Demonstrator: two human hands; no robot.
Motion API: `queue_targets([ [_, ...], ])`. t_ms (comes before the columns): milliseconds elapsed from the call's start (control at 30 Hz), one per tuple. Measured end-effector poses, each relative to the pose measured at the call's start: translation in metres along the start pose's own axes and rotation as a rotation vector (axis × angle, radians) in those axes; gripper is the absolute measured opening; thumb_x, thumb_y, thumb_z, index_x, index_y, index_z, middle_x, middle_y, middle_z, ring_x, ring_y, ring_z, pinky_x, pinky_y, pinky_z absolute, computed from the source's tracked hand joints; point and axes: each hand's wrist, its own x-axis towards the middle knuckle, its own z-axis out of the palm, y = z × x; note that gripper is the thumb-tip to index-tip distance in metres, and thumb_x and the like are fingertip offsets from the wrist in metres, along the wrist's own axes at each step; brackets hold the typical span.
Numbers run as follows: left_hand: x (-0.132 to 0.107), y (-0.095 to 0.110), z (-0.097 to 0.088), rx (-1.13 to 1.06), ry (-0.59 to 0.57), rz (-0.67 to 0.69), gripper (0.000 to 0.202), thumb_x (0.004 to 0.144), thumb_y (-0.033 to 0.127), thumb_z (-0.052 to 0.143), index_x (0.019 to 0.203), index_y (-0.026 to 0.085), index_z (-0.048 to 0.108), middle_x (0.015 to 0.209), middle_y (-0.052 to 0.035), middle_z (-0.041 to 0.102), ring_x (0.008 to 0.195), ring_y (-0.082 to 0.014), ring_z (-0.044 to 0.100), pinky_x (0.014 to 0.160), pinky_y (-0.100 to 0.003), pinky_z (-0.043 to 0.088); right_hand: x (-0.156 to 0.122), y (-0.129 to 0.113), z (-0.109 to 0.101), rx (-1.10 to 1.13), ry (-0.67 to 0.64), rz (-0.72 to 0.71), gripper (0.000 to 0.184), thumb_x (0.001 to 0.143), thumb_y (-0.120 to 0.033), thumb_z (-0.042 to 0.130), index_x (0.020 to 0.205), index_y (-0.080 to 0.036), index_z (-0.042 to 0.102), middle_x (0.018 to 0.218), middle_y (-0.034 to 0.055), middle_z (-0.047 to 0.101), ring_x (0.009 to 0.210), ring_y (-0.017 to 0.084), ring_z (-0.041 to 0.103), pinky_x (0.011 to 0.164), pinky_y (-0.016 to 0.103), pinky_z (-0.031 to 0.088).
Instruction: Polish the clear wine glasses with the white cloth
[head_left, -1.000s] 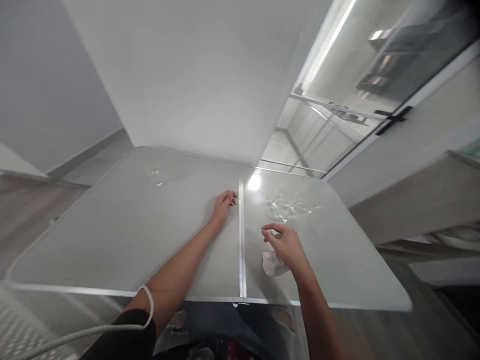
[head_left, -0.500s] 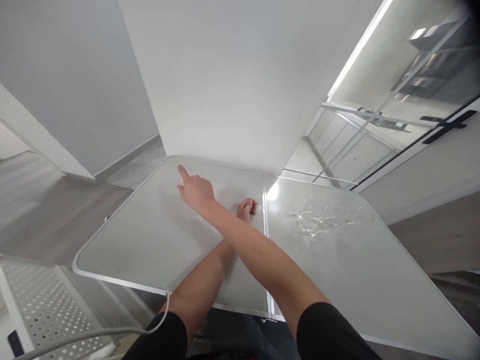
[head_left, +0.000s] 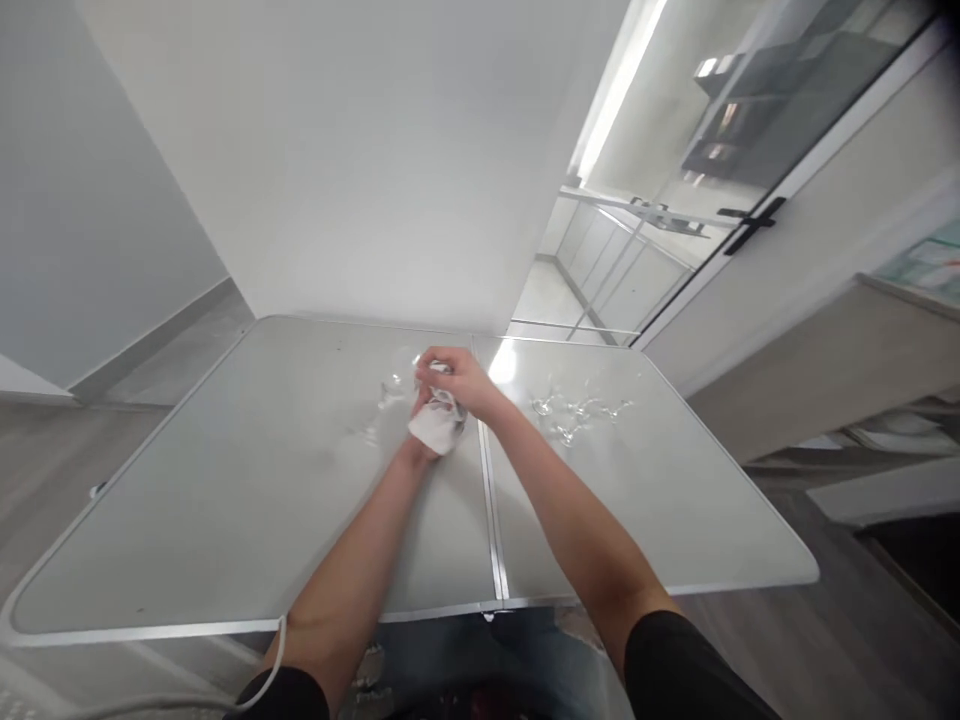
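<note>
My two hands meet over the middle of a pale grey folding table point(head_left: 247, 520). My left hand point(head_left: 417, 446) is closed in a crumpled white cloth point(head_left: 436, 426), which hides most of its fingers. My right hand point(head_left: 459, 381) reaches in from the right and curls over the top of the cloth, its fingers closed on a clear stemmed glass point(head_left: 393, 386) that sticks out to the left. The glass is faint against the table and hard to make out.
Several clear stemmed glasses point(head_left: 576, 412) lie on the right half of the table. A metal seam point(head_left: 491, 530) splits the top. A white wall stands behind, a glass partition point(head_left: 675, 180) to the right, and a white cable point(head_left: 279, 640) hangs by my left arm.
My right hand has come back from the far left of the table to the middle. Both hands are now together on the cloth and a glass. The view has turned back to the right.
</note>
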Motion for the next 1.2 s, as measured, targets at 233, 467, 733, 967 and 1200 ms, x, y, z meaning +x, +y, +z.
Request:
queue_targets([
  [233, -0.017, 0.009, 0.006, -0.21, -0.635, -0.502, 0.075, 0.067, 0.074, 0.077, 0.107, 0.013, 0.063, 0.067, -0.0054, 0.069, 0.06, -0.0208, 0.068, 0.064, -0.034, 0.056, -0.085, 0.028, -0.072, -0.022, 0.096, 0.164, 0.034, 0.079, -0.051, 0.074, 0.083, -0.02, 0.062, 0.058, -0.0035, 0.056, 0.054, 0.012, 0.049, 0.049, 0.021, 0.037],
  [467, -0.023, 0.018, 0.031, 0.033, -0.352, -0.366, 0.049, 0.083, 0.052, 0.076, 0.114, 0.018, 0.061, 0.061, 0.0075, 0.047, 0.045, -0.0042, 0.035, 0.048, -0.018, 0.031, -0.111, 0.063, -0.058, 0.482, 0.441, 0.092, 0.036, 0.084, -0.037, 0.056, 0.119, -0.027, 0.054, 0.085, -0.002, 0.052, 0.064, 0.013, 0.05, 0.056, 0.024, 0.043],
  [733, -0.012, 0.054, 0.012, 0.805, -0.304, 0.067, 0.073, 0.094, 0.057, 0.058, 0.155, 0.022, 0.037, 0.084, 0.0, 0.06, 0.066, -0.0122, 0.05, 0.065, -0.024, 0.042, -0.106, 0.099, -0.046, 0.505, 0.649, 0.034, 0.049, 0.071, -0.02, 0.062, 0.118, -0.028, 0.047, 0.08, -0.005, 0.055, 0.067, 0.013, 0.055, 0.063, 0.023, 0.047],
  [967, -0.025, 0.03, -0.013, 1.38, -0.12, 0.406, 0.056, 0.089, 0.055, 0.067, 0.137, 0.027, 0.065, 0.08, -0.0023, 0.073, 0.061, -0.0139, 0.059, 0.062, -0.025, 0.038, -0.099, 0.124, -0.044, 0.257, 0.788, -0.033, 0.017, 0.075, -0.026, 0.067, 0.091, -0.021, 0.068, 0.098, 0.0042, 0.07, 0.093, 0.02, 0.064, 0.081, 0.033, 0.052],
  [1200, -0.022, 0.011, -0.018, 1.438, -0.111, 0.709, 0.047, 0.094, 0.049, 0.064, 0.135, 0.027, 0.067, 0.078, -0.0034, 0.075, 0.061, -0.0123, 0.062, 0.061, -0.025, 0.037, -0.11, 0.123, -0.038, -0.024, 0.61, -0.132, 0.025, 0.078, -0.019, 0.062, 0.099, -0.021, 0.076, 0.1, 0.0048, 0.073, 0.094, 0.024, 0.067, 0.087, 0.036, 0.049],
])
